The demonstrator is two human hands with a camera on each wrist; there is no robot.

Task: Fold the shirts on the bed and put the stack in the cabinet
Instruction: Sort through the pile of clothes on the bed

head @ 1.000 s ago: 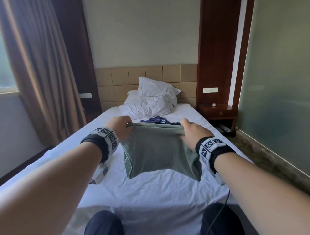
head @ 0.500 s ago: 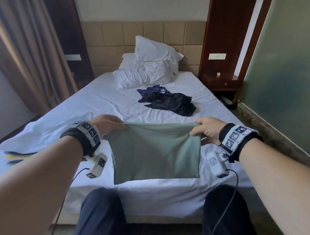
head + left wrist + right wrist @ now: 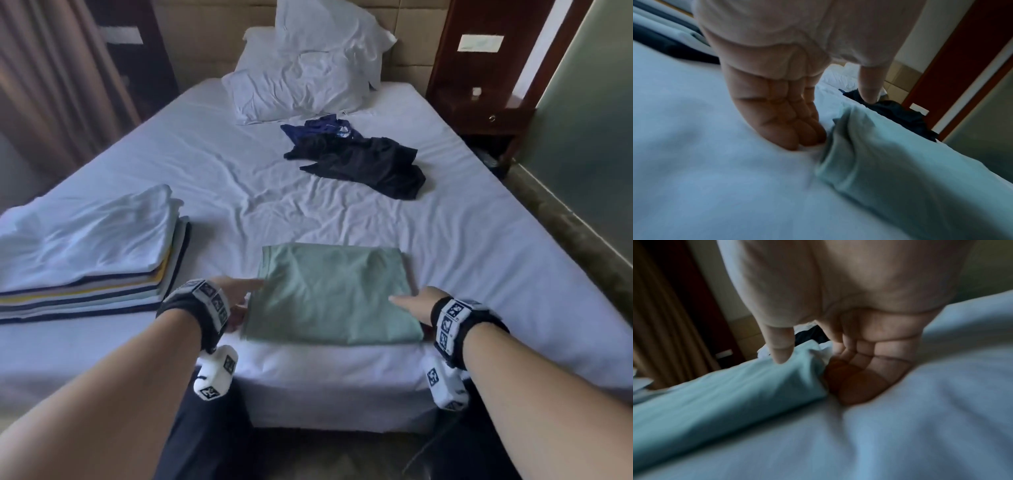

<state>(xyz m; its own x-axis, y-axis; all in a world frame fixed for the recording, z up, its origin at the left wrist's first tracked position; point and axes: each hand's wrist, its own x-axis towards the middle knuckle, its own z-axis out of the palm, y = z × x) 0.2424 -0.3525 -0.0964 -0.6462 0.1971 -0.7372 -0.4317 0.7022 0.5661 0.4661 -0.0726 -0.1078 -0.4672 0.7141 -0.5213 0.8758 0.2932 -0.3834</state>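
Note:
A folded green shirt (image 3: 332,294) lies flat on the white bed (image 3: 462,260) near its foot edge. My left hand (image 3: 239,298) is at the shirt's left edge. In the left wrist view its straight fingers (image 3: 797,129) press the sheet against the shirt's edge (image 3: 879,154), with the thumb held above the cloth. My right hand (image 3: 411,303) is at the shirt's right edge. Its fingers (image 3: 859,382) press the sheet beside the shirt (image 3: 735,389), and the thumb touches the top of the fold. A stack of folded shirts (image 3: 96,267) sits at the left.
A crumpled pile of dark shirts (image 3: 359,157) lies in the middle of the bed, below two white pillows (image 3: 308,68). A wooden nightstand (image 3: 479,109) stands at the right of the headboard. Curtains (image 3: 51,85) hang at the left. My knees are against the bed's foot.
The green shirt, held up in the air by both hands before, now lies flat on the bed. Both hands have let go of its top edge and dropped to its sides.

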